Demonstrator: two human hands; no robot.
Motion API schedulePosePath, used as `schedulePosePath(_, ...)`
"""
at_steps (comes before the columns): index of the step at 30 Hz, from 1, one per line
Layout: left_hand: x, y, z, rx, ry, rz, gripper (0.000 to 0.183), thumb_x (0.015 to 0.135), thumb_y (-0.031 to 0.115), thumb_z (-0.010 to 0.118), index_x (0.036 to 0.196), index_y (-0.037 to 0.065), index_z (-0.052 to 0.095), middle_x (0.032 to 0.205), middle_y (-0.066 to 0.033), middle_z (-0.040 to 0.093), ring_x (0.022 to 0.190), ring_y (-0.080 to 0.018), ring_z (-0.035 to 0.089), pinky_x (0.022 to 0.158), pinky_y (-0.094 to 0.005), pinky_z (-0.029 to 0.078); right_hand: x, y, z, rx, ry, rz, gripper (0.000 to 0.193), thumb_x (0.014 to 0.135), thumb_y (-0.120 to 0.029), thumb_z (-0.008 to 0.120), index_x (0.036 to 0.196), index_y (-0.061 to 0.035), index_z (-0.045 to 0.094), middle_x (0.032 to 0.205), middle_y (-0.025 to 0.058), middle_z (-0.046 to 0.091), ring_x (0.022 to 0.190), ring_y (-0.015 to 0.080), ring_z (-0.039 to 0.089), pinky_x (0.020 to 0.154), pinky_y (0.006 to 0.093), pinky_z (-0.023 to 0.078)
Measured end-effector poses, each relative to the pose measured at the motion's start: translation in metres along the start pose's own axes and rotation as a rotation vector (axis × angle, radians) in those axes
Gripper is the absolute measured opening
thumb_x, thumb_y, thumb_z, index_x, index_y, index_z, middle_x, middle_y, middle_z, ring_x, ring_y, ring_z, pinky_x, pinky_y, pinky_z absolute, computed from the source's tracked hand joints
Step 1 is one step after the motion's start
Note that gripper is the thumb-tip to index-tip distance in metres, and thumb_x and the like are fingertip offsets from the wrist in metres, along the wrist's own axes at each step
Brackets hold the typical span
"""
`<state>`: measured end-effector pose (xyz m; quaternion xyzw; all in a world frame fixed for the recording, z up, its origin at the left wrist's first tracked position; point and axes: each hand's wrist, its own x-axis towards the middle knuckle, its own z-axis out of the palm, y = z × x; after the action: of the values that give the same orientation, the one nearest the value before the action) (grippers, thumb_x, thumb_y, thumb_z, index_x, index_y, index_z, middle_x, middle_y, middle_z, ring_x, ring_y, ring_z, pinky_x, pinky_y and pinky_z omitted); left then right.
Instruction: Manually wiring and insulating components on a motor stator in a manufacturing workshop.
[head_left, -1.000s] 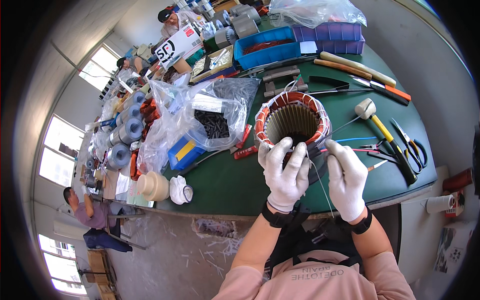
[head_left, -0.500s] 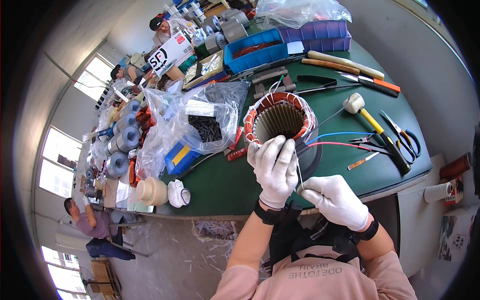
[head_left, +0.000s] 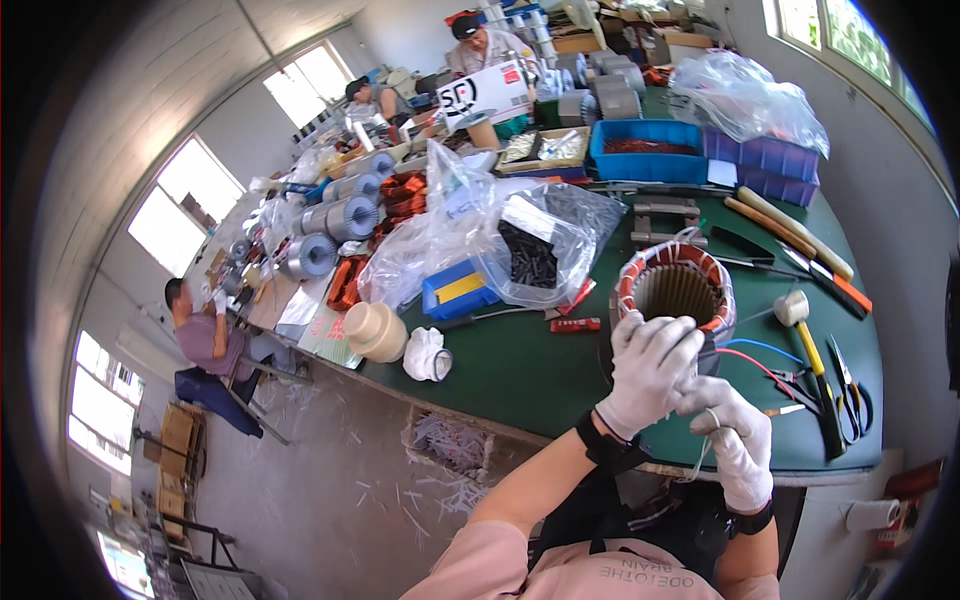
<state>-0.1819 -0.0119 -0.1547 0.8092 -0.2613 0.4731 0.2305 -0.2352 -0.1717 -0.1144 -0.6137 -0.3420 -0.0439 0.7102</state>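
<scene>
A round motor stator (head_left: pixel 676 287) with copper-red windings stands on the green table (head_left: pixel 520 375). My left hand (head_left: pixel 650 368), in a white glove, rests against the stator's near rim, fingers curled over its edge. My right hand (head_left: pixel 735 435), also gloved, sits just below and right of the left hand, pinching a thin white cord (head_left: pixel 703 448) that hangs down from it. Red and blue lead wires (head_left: pixel 752 355) run from the stator to the right.
A yellow-handled mallet (head_left: pixel 812 345), scissors (head_left: pixel 850 385) and long hand tools lie at the right. A clear bag of black parts (head_left: pixel 530 250), a blue box (head_left: pixel 455 290), tape rolls (head_left: pixel 376 331) and blue bins (head_left: pixel 650 150) sit left and behind. Other people work at the far tables.
My view has swung left and the stator now sits further right. My right hand has come up close under my left hand, drawing the cord with it.
</scene>
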Motion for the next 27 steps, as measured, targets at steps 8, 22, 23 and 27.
schedulePosePath(8, 0.008, 0.001, -0.003, 0.063, -0.083, 0.031, 0.045, 0.078, 0.015, 0.064, 0.122, 0.006, 0.060, 0.111, -0.0071, 0.062, 0.098, -0.0226, 0.058, 0.102, -0.0459, 0.036, -0.009, 0.008, 0.006, 0.071, 0.198, 0.271, 0.047, 0.094, -0.046, 0.057, 0.088, 0.0003, 0.061, 0.075, 0.0039, 0.057, 0.063, 0.0074, 0.044, 0.057, 0.0217, 0.035)
schedulePosePath(22, 0.004, -0.003, 0.003, 0.091, -0.122, 0.138, 0.048, 0.078, 0.022, 0.061, 0.125, 0.008, 0.059, 0.112, -0.0094, 0.058, 0.093, -0.0229, 0.058, 0.098, -0.0461, 0.037, 0.002, 0.009, 0.012, -0.132, 0.066, 0.292, 0.033, 0.095, -0.028, 0.056, 0.087, 0.0042, 0.057, 0.072, 0.0035, 0.052, 0.062, 0.0101, 0.045, 0.057, 0.0245, 0.033)
schedulePosePath(23, 0.003, -0.004, 0.002, 0.097, -0.137, 0.137, 0.048, 0.079, 0.022, 0.060, 0.125, 0.008, 0.059, 0.113, -0.0091, 0.058, 0.093, -0.0227, 0.058, 0.098, -0.0461, 0.037, 0.002, 0.008, 0.012, -0.129, 0.058, 0.289, 0.033, 0.095, -0.028, 0.056, 0.087, 0.0042, 0.057, 0.072, 0.0035, 0.052, 0.062, 0.0101, 0.045, 0.057, 0.0245, 0.033)
schedulePosePath(27, 0.002, -0.004, 0.003, 0.096, -0.109, 0.127, 0.044, 0.082, 0.020, 0.057, 0.125, 0.008, 0.059, 0.112, -0.0090, 0.058, 0.092, -0.0224, 0.058, 0.097, -0.0446, 0.038, 0.007, -0.025, 0.013, -0.488, 0.145, 0.181, 0.013, 0.084, -0.004, 0.049, 0.075, 0.0035, 0.055, 0.067, 0.0121, 0.055, 0.058, 0.0216, 0.052, 0.057, 0.0312, 0.040)
